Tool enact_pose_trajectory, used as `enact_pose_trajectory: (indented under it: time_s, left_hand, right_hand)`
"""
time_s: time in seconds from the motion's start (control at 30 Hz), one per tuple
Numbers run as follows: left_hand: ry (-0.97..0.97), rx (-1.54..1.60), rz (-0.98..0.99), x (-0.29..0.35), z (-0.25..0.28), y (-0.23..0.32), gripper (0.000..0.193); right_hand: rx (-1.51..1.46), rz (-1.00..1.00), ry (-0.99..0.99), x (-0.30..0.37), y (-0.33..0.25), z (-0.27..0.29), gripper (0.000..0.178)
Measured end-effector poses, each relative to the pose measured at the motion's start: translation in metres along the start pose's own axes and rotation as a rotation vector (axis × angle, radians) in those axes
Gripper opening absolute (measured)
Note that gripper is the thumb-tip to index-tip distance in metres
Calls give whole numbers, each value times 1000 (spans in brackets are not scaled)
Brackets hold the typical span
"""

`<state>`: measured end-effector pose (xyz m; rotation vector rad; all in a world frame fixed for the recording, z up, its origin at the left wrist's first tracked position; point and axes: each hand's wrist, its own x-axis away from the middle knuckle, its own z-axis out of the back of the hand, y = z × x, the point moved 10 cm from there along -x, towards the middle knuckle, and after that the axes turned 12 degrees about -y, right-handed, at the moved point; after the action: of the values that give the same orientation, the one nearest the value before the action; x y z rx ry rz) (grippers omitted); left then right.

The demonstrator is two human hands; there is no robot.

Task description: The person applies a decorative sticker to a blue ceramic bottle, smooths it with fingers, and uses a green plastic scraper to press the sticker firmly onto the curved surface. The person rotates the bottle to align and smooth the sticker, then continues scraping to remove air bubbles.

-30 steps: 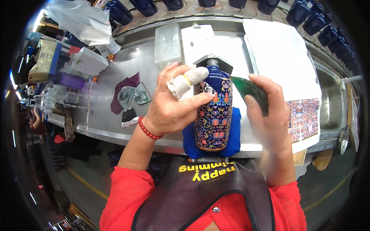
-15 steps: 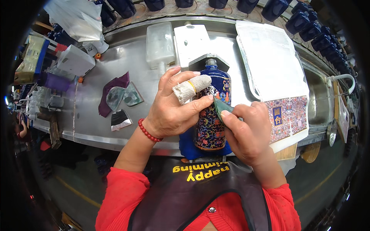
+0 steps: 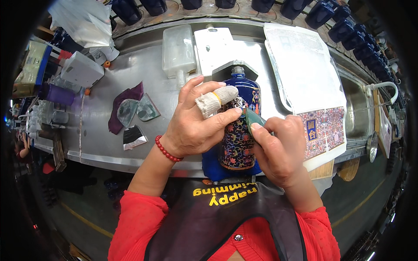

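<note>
A dark blue bottle [image 3: 239, 150] with a colourful floral pattern lies in front of me, its open neck pointing away. My left hand [image 3: 198, 117] grips it from the left, thumb and index finger pressed on its upper face. A white knitted cover with a yellow band wraps one of those fingers; the other fingers lift off the glass. Pinched in my right hand [image 3: 283, 145] is a thin green scraper [image 3: 254, 118], its edge on the bottle's right side near my left thumb. Blue cloth [image 3: 211, 167] lies under the bottle's base.
Purple cloth [image 3: 115, 115], two greenish flat pieces [image 3: 148, 108] and a black-and-silver scrap [image 3: 134, 137] lie on the left. A translucent bottle [image 3: 178, 50] stands beyond. Right of the bottle is a patterned decal sheet [image 3: 322, 130], beside a sink [image 3: 355, 108]. Blue bottles [image 3: 320, 15] line the far shelf.
The green scraper has shifted slightly right and turned so more of its face shows. My left hand stays in place on the bottle. The surroundings shift slightly left in view.
</note>
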<state>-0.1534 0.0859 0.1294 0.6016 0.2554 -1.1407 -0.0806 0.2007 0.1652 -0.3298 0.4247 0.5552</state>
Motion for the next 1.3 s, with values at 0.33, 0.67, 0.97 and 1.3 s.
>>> enact_pose_trajectory:
  time_s: [0.33,0.67,0.97,1.3]
  left_hand:
    - [-6,2,7,0,-1,-1,40]
    - [-14,32,16,1,-1,-2,49]
    - [-11,33,16,1,-2,-2,47]
    - [60,115,32,-3,4,-7,37]
  right_hand:
    - [-29,-16,12,1,1,1,36]
    - [-29,-15,-5,1,0,-1,37]
    - [-17,-22,6,1,0,1,36]
    - [-254,-252,109,13,45,12,36]
